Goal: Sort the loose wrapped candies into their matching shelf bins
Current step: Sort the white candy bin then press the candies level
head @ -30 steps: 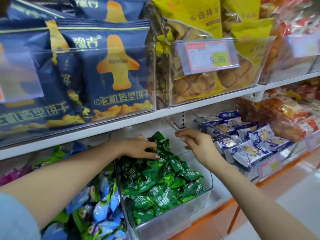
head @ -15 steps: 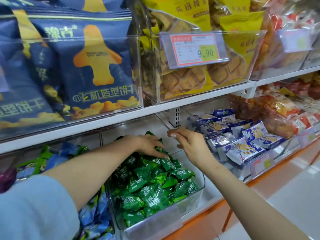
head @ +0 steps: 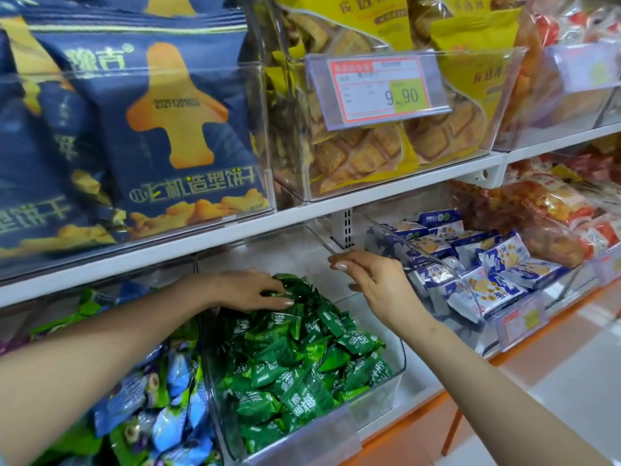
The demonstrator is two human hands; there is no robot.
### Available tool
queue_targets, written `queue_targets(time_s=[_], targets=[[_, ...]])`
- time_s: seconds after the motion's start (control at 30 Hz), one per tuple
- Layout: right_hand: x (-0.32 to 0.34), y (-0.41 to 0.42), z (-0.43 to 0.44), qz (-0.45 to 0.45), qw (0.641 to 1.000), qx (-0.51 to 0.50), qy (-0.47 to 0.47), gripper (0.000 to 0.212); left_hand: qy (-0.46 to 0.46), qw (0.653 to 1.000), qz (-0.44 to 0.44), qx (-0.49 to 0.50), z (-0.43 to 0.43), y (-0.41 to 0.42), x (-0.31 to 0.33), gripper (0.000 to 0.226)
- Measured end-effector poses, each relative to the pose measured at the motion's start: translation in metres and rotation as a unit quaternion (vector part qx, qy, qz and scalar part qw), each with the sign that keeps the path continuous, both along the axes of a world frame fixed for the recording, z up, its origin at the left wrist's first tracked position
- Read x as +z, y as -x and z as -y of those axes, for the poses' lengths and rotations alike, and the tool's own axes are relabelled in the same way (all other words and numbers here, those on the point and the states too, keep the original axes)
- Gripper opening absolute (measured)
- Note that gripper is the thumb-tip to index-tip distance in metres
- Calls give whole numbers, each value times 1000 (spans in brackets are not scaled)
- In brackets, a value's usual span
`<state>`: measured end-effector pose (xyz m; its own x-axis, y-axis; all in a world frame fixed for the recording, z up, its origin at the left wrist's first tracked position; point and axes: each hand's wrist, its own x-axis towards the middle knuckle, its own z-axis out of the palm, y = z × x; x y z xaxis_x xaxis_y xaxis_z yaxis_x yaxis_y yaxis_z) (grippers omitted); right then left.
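Note:
A clear plastic bin (head: 391, 388) on the lower shelf holds a heap of green wrapped candies (head: 302, 361). My left hand (head: 248, 290) lies on the back of the heap, fingers stretched flat over the wrappers. My right hand (head: 373, 280) hovers over the bin's right rear wall, fingers loosely bent, nothing visible in it. To the left, another bin holds blue and green wrapped candies (head: 161, 405). To the right, a bin holds blue-and-white packets (head: 487, 270).
The upper shelf (head: 302, 213) overhangs the bins closely, with navy biscuit bags (head: 161, 129) and yellow cracker bags behind a price tag (head: 379, 89). Red-orange packets (head: 554, 210) fill the far right. Pale floor and an orange shelf base lie below right.
The view has shifted left and closer. My left hand has flattened over the back of the green heap. My right hand stays near the bin's right rear wall.

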<state>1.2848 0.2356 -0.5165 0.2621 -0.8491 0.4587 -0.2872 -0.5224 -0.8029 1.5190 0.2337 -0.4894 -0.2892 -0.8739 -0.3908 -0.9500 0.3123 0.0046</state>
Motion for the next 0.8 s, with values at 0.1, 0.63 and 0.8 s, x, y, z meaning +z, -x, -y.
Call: queue_targets(time_s=[0.1, 0.63, 0.8], targets=[[-2, 0, 0, 8, 1000, -3, 4, 25, 28, 999, 21, 0, -7, -8, -3, 114], [0, -2, -1, 13, 1000, -4, -1, 33, -83, 989, -63, -103, -7, 71, -21, 60], [1, 1, -1, 4, 1000, -7, -14, 25, -89, 991, -31, -100, -7, 67, -14, 61]])
